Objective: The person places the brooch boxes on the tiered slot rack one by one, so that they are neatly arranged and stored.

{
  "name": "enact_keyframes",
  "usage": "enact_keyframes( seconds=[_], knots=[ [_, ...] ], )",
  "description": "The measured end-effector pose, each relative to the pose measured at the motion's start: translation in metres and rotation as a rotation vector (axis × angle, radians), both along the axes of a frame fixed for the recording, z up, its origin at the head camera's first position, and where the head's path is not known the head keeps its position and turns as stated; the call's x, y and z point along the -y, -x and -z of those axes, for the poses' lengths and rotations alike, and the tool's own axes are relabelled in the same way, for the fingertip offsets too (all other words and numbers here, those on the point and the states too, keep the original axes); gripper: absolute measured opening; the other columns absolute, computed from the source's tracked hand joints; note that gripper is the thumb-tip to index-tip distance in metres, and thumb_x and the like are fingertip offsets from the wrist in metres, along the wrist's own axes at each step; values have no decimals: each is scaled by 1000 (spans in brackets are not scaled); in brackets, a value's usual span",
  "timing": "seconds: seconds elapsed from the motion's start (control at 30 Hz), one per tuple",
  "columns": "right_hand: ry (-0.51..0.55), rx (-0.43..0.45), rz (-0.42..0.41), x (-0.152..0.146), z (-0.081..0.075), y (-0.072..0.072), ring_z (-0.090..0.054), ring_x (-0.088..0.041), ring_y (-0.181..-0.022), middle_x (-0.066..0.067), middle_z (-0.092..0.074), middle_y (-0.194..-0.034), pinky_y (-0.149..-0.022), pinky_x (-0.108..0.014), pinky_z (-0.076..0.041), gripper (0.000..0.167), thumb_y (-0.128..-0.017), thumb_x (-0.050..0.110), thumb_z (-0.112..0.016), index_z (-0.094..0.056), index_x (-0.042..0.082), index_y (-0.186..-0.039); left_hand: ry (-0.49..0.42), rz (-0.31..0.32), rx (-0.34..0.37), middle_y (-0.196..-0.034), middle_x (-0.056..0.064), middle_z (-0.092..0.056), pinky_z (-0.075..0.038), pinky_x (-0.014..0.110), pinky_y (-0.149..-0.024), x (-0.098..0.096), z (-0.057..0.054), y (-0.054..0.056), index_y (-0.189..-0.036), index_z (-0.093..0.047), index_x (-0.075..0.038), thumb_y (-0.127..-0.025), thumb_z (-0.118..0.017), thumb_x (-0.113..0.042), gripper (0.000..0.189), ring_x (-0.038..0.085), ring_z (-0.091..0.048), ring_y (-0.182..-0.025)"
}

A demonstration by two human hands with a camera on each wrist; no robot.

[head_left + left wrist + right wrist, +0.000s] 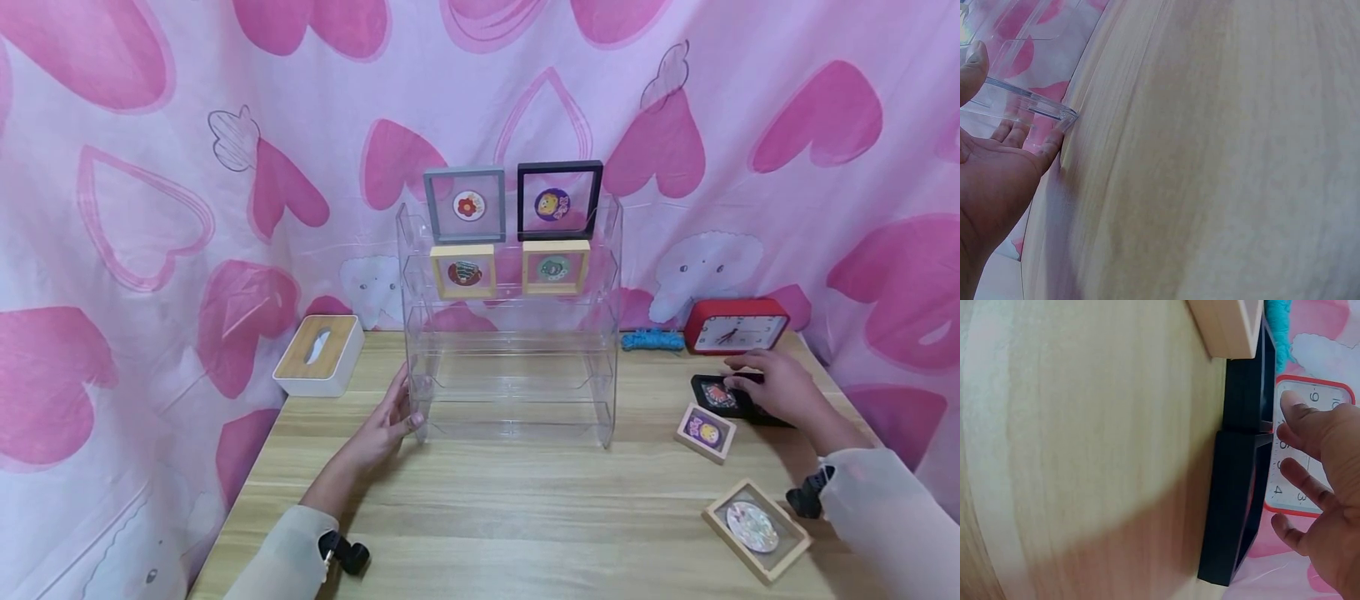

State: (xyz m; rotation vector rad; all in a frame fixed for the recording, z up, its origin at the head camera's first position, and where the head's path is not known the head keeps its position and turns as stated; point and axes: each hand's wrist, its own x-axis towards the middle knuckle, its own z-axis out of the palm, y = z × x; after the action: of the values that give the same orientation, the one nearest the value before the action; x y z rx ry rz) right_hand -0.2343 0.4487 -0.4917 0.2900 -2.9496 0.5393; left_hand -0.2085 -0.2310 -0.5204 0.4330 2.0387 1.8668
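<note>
My left hand (381,429) holds the lower left side of a clear tiered display rack (510,429), thumb at the front edge and fingers along the outside. In the left wrist view the rack's clear edge (1035,100) lies between thumb and fingers. My right hand (776,387) is over two small black frames (718,397) lying side by side on the right. Its fingers are spread and loosely bent in the right wrist view, with nothing seen between them. A small wooden frame (705,432) with a purple badge lies just in front of the black pair.
Two larger frames, grey (465,171) and black (559,167), stand on the rack's top tier, above two wooden frames (463,293). A larger wooden frame (780,562) lies front right. A red clock (738,325), blue cord (652,340) and tissue box (318,354) line the back.
</note>
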Motion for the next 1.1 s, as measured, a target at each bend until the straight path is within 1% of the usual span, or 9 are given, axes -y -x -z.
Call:
enact_keyframes(
  seconds=[0.13, 0.23, 0.37, 0.43, 0.53, 0.67, 0.8, 1.0, 1.1],
  knots=[
    [6, 30, 15, -2, 4, 0, -54, -66, -119, -41, -66, -135, -91, -92, -40, 37, -96, 10, -82, -75, -4, -130, -16, 5, -1, -188, 12, 9, -10, 71, -136, -1, 0, 0, -175, 4, -51, -114, -55, -6, 96, 45, 7, -174],
    [9, 62, 24, -3, 7, 0, -48, -65, -118, -40, -62, -142, -86, -95, -36, 35, -98, 9, -77, -75, -3, -131, -19, 7, 0, -188, 13, 9, -10, 70, -136, -1, -1, 0, -175, 5, -51, -114, -54, -5, 96, 45, 8, -173],
    [0, 105, 41, 0, 7, 0, -42, -64, -118, -40, -56, -149, -84, -92, -34, 33, -101, 8, -71, -74, -2, -132, -20, 5, 1, -188, 13, 8, -9, 70, -136, -1, -1, -1, -175, 4, -51, -114, -55, -6, 97, 44, 7, -174],
    [1, 112, 55, 1, 8, 1, -41, -64, -120, -40, -56, -149, -85, -90, -34, 31, -101, 7, -70, -75, -2, -131, -19, 6, -5, -188, 14, 8, -9, 70, -136, -1, -1, -1, -176, 5, -50, -114, -55, -6, 97, 45, 8, -174],
    [4, 102, 67, 4, 11, 3, -38, -65, -122, -38, -58, -144, -85, -89, -33, 26, -102, 5, -69, -77, -2, -125, -23, 8, -9, -188, 15, 8, -9, 70, -136, -1, -1, -1, -176, 5, -49, -113, -55, -4, 97, 46, 7, -173],
    [19, 49, 62, 6, 15, 4, -41, -65, -121, -36, -64, -136, -81, -84, -33, 21, -101, 4, -68, -79, -3, -118, -29, 9, -3, -188, 14, 8, -9, 70, -136, -1, -2, -1, -176, 4, -50, -113, -54, -3, 97, 45, 7, -174],
    [36, 24, 64, 7, 15, 4, -45, -63, -118, -37, -66, -132, -79, -80, -34, 20, -102, 6, -68, -77, -2, -117, -28, 11, -2, -188, 14, 8, -8, 70, -136, -2, -2, -1, -176, 5, -48, -114, -52, -2, 97, 45, 7, -174],
    [56, 30, 86, 12, 8, 3, -57, -63, -117, -38, -70, -128, -87, -79, -34, 19, -105, 11, -71, -75, 2, -121, -7, 10, -11, -188, 16, 8, -7, 70, -136, -1, -2, -1, -176, 7, -48, -114, -52, -2, 97, 46, 8, -173],
    [61, 5, 83, 14, 7, 3, -61, -63, -115, -38, -70, -127, -90, -81, -34, 20, -106, 12, -72, -73, 2, -123, 8, 1, -2, -188, 15, 9, -6, 70, -137, -1, -2, -1, -175, 7, -50, -114, -52, -3, 96, 45, 9, -174]
  ],
)
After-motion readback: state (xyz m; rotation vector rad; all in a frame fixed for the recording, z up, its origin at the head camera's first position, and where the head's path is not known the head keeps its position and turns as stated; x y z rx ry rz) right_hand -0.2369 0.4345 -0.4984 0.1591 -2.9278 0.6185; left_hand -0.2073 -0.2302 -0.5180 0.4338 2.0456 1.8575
